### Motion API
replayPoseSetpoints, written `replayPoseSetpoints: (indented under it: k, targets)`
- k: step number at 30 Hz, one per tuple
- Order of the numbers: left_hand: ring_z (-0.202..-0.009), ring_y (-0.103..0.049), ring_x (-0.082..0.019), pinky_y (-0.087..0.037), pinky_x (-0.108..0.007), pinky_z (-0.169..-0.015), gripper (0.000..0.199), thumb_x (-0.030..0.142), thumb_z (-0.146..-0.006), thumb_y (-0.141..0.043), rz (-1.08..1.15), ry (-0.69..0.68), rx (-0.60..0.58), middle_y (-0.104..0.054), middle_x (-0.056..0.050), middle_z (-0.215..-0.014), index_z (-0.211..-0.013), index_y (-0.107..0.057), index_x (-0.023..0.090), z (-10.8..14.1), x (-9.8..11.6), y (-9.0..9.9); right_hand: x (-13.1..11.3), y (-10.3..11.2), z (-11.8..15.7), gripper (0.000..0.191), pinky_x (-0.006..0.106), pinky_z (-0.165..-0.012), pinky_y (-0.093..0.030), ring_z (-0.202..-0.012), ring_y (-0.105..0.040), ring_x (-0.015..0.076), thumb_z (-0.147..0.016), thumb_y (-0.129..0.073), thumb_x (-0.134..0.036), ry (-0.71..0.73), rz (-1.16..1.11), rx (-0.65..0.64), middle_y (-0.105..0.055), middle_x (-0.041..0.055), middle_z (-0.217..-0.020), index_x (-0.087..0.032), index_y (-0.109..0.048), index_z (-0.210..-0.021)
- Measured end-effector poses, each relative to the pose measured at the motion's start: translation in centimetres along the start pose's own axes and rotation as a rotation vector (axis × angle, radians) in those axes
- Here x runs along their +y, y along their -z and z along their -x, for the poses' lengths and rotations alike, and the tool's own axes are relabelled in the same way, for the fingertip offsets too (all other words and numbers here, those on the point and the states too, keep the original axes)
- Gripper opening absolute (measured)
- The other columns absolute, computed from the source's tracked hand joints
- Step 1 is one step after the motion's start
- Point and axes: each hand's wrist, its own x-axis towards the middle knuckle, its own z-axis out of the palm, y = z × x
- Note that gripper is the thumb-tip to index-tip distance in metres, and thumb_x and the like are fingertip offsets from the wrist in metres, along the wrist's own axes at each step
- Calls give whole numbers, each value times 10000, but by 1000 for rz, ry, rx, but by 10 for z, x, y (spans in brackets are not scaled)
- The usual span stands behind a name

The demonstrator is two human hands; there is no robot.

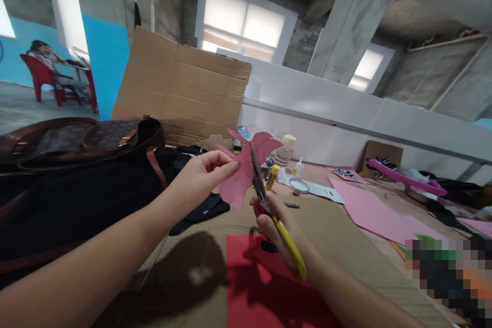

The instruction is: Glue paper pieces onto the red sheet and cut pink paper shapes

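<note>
A pink paper cutout (pixel 234 188) with petal-like lobes is pinched between the thumb and fingers of my left hand (pixel 209 171). In my right hand (pixel 286 228) is a pair of scissors (pixel 258 179) with yellow handles, its blades pointing up and lying against the pink paper. Curved lines are drawn on the cutout. Whether the blades are apart cannot be made out clearly. Below both hands lies a sheet of red paper (pixel 246 287) on cardboard, crossed by the shadow of the hands and cutout.
Left stands a dark bag (pixel 126 148) beside black cloth; behind it leans a cardboard panel (pixel 184 87). A glue stick (pixel 272 177), a small white bottle (pixel 298 166) and a jar (pixel 285 151) stand behind the scissors. Pink sheets (pixel 369 210) lie right. A person (pixel 46 64) sits far left.
</note>
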Motion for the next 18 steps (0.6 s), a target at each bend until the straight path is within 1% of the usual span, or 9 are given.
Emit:
replayPoseSetpoints:
  k: [7,13,18]
  targets:
    - [-687,-529,-146,-437,-260,-676,330,518,-780,-759,-34,-2,6,-617,9,-732,-737,-670,204,1,4,0,-3,-3,3,588,291,-695,-494,-861,-581,210,-811,-625,-752,14,3,16,-583,52,-946,-231,-602,-1082]
    - [-703,-560,-166,-461,-273,-690,352,555,-747,-762,-62,2,38,-646,-5,-750,-743,-677,214,1,6,-1,-3,-3,3,572,311,-737,-493,-870,-581,217,-814,-632,-743,1,-16,6,-568,41,-916,-241,-594,-1086]
    - [-694,-555,-162,-471,-276,-694,336,539,-756,-767,-44,-1,23,-647,-5,-736,-727,-682,215,2,8,-1,-2,-3,4,592,305,-734,-482,-871,-565,213,-807,-631,-753,-2,-4,-1,-560,40,-921,-233,-591,-1088]
